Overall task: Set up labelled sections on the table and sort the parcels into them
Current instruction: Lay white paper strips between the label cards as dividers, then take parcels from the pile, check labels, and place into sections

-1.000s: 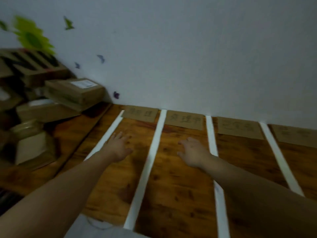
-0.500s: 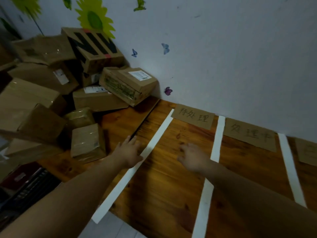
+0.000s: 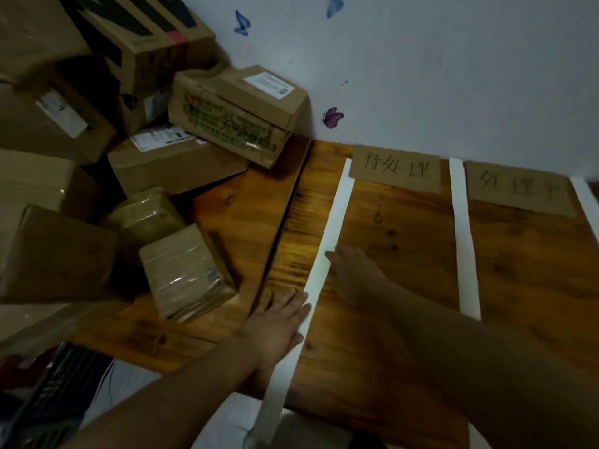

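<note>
Reaching forward over the brown wooden table (image 3: pixel 405 247), the person's left hand (image 3: pixel 278 322) lies palm down with its fingers straight, their tips against the left edge of a long white paper strip (image 3: pixel 337 215) that runs from the near table edge away to the wall. The right hand (image 3: pixel 353 273) is just beyond the left one, on the strip's other side. It is also flat with its fingers extended, and its fingertips (image 3: pixel 330 256) meet the strip's right edge. Neither hand holds anything.

Beyond the right hand, against the wall, lies a rectangular brown cardboard label (image 3: pixel 397 168) with dark handwritten characters. To its right come a second white paper strip (image 3: pixel 463 238), a second cardboard label (image 3: pixel 518 191) and a third white strip (image 3: pixel 583 196).

The heap of brown cardboard parcels (image 3: pixel 55 254) sits left of the left hand, outside the strips. Nearest that hand is a small box wrapped in clear tape (image 3: pixel 188 270). Farther off, a green-printed box (image 3: pixel 233 115) rests tilted on a flat box with a white shipping label (image 3: pixel 175 160).
</note>
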`<state>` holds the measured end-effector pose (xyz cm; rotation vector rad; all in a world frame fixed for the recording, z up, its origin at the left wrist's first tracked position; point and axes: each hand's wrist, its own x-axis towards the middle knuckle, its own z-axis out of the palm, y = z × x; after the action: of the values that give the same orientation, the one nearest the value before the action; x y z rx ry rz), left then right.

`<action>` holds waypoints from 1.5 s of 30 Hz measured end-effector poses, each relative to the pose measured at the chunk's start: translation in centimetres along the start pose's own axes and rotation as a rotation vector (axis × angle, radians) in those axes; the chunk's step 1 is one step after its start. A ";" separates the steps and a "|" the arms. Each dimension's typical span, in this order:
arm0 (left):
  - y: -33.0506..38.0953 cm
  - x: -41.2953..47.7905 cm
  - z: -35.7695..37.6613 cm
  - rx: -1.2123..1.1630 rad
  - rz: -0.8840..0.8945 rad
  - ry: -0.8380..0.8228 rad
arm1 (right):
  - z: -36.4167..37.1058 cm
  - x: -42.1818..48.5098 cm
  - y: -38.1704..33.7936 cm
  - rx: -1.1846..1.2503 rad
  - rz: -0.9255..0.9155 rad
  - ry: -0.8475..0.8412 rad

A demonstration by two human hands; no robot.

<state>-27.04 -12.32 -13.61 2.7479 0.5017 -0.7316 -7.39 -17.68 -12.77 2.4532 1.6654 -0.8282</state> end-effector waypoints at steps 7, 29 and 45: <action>-1.9 0.3 0.8 0.076 0.076 0.013 | 2.2 1.1 -1.8 -0.117 0.021 -0.030; -4.9 -3.7 -8.1 -0.151 -0.035 0.130 | -6.3 2.7 -6.9 -0.085 0.010 0.144; -12.2 -19.6 -18.2 -0.064 -0.184 0.545 | -12.9 -7.0 -20.1 0.167 0.048 0.344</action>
<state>-39.90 -0.50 9.97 2.8455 0.8749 0.0202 -21.85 -10.91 6.34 2.8752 1.6868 -0.5868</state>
